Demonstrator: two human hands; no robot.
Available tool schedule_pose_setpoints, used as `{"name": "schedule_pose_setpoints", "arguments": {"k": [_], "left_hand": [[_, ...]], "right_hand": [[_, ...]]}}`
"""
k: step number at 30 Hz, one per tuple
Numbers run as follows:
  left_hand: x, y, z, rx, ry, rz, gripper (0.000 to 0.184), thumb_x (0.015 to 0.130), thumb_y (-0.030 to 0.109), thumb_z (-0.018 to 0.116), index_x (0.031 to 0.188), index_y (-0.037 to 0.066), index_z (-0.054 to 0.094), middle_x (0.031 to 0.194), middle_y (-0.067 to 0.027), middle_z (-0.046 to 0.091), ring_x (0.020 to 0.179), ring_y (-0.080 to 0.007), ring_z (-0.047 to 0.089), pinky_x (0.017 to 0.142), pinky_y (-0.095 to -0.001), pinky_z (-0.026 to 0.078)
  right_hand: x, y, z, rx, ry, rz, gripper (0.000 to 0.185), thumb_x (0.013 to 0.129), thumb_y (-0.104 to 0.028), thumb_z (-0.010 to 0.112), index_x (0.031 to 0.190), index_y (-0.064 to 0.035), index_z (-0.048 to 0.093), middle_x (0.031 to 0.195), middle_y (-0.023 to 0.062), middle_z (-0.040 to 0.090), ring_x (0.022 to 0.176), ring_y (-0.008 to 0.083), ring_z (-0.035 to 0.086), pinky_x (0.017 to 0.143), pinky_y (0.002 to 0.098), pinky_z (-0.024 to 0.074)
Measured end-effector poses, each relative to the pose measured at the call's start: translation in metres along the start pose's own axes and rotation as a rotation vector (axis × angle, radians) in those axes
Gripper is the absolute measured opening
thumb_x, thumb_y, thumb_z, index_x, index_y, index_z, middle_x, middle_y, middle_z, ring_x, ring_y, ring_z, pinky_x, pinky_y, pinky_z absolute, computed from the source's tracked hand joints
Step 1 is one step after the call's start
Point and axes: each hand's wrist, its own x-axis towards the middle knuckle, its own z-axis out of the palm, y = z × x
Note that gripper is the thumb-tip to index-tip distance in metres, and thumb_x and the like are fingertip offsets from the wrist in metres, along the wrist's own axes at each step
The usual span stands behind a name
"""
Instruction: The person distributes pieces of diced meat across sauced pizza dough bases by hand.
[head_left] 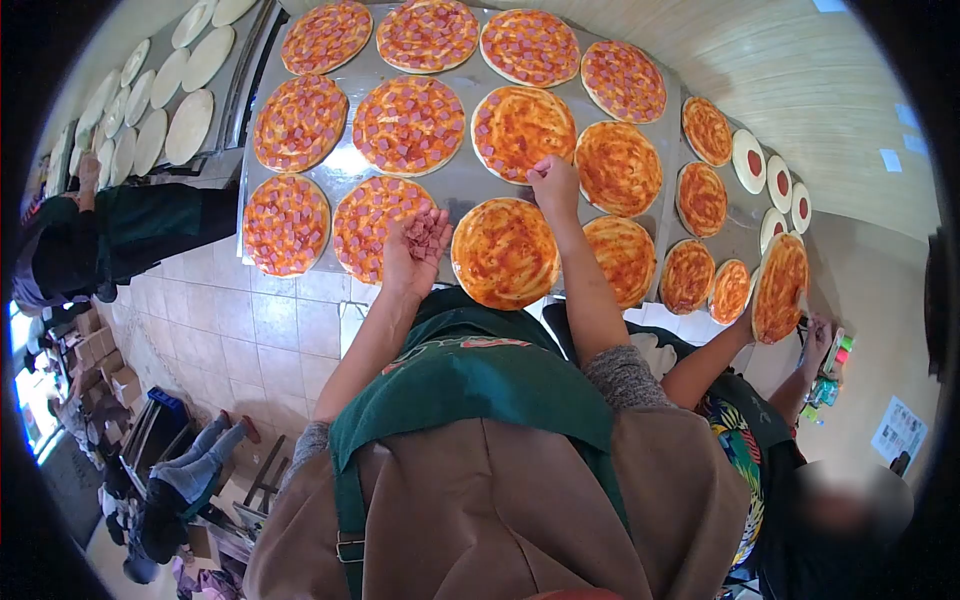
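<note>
My left hand point(418, 255) is cupped palm up, holding a heap of pink diced ham point(428, 232). It is in front of a ham-topped pizza point(375, 222) at the near edge of the table. Over the near edge of a sauced pizza point(523, 125), my right hand point(555, 188) has its fingers pinched together; whatever is in them is hidden. That pizza has ham cubes along its left side, while the rest shows red sauce. Between my hands, closer to me, lies a pizza with sauce only point(505, 252).
Several ham-topped pizzas point(408, 125) cover the metal table point(345, 160) to the left and back. Sauce-only pizzas point(618, 168) lie on the right. A co-worker at right holds up a sauced base point(780, 288). Plain bases point(188, 126) lie on another table at left, by another person.
</note>
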Motion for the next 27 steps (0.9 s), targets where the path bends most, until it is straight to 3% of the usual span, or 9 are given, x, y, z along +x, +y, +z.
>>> {"name": "schedule_pose_setpoints", "arguments": {"k": [6, 9, 15, 18, 21, 22, 27], "left_hand": [[-0.001, 0.000, -0.001, -0.017, 0.008, 0.014, 0.030, 0.094, 0.025, 0.047, 0.107, 0.002, 0.061, 0.100, -0.0080, 0.067, 0.104, -0.0237, 0.062, 0.095, -0.0378, 0.047], [-0.001, -0.001, -0.001, -0.009, 0.001, 0.013, 0.029, 0.093, 0.024, 0.048, 0.106, 0.002, 0.061, 0.100, -0.0084, 0.067, 0.104, -0.0240, 0.062, 0.095, -0.0378, 0.047], [0.001, -0.004, 0.000, -0.009, -0.011, 0.004, 0.027, 0.092, 0.023, 0.050, 0.104, 0.002, 0.061, 0.099, -0.0098, 0.067, 0.103, -0.0242, 0.063, 0.095, -0.0374, 0.048], [0.000, -0.003, 0.000, -0.019, -0.002, 0.000, 0.027, 0.092, 0.022, 0.050, 0.105, 0.002, 0.061, 0.099, -0.0102, 0.067, 0.103, -0.0244, 0.063, 0.094, -0.0375, 0.048], [0.001, -0.002, -0.001, -0.011, 0.011, 0.007, 0.026, 0.092, 0.022, 0.049, 0.105, 0.002, 0.061, 0.099, -0.0104, 0.067, 0.103, -0.0247, 0.063, 0.095, -0.0377, 0.048], [0.001, -0.001, -0.002, -0.005, 0.016, 0.009, 0.026, 0.092, 0.022, 0.049, 0.105, 0.002, 0.061, 0.099, -0.0105, 0.067, 0.103, -0.0249, 0.063, 0.095, -0.0378, 0.048], [0.001, -0.002, 0.001, -0.009, 0.014, 0.001, 0.027, 0.092, 0.021, 0.049, 0.106, 0.001, 0.060, 0.099, -0.0111, 0.067, 0.103, -0.0255, 0.063, 0.095, -0.0382, 0.048]], "right_hand": [[-0.003, 0.000, -0.014, 0.224, 0.099, 0.162, 0.016, 0.075, -0.011, 0.072, 0.080, 0.0008, 0.062, 0.075, 0.0137, 0.065, 0.070, 0.0260, 0.064, 0.065, 0.0365, 0.0492], [-0.009, 0.000, -0.021, 0.168, 0.037, 0.083, 0.018, 0.075, -0.012, 0.072, 0.080, 0.0014, 0.062, 0.072, 0.0133, 0.064, 0.068, 0.0260, 0.063, 0.065, 0.0368, 0.0490], [-0.005, 0.006, -0.006, 0.019, 0.018, -0.048, 0.019, 0.075, -0.013, 0.072, 0.082, 0.0019, 0.063, 0.083, 0.0149, 0.064, 0.073, 0.0250, 0.063, 0.064, 0.0339, 0.0485], [-0.006, 0.000, -0.023, 0.171, -0.021, 0.094, 0.019, 0.081, -0.013, 0.068, 0.089, 0.0033, 0.061, 0.092, 0.0155, 0.064, 0.078, 0.0229, 0.063, 0.067, 0.0303, 0.0503], [-0.007, 0.033, -0.026, 1.034, -0.105, 0.521, 0.022, 0.089, -0.009, 0.060, 0.102, 0.0077, 0.057, 0.094, 0.0163, 0.064, 0.079, 0.0220, 0.063, 0.073, 0.0282, 0.0531], [-0.010, 0.037, -0.032, 1.148, -0.178, 0.524, 0.027, 0.093, -0.004, 0.052, 0.113, 0.0122, 0.050, 0.099, 0.0181, 0.063, 0.086, 0.0228, 0.065, 0.080, 0.0277, 0.0548], [-0.012, 0.026, -0.050, 1.152, -0.238, 0.516, 0.030, 0.091, -0.002, 0.055, 0.116, 0.0135, 0.049, 0.101, 0.0196, 0.063, 0.094, 0.0244, 0.065, 0.083, 0.0283, 0.0549]]}}
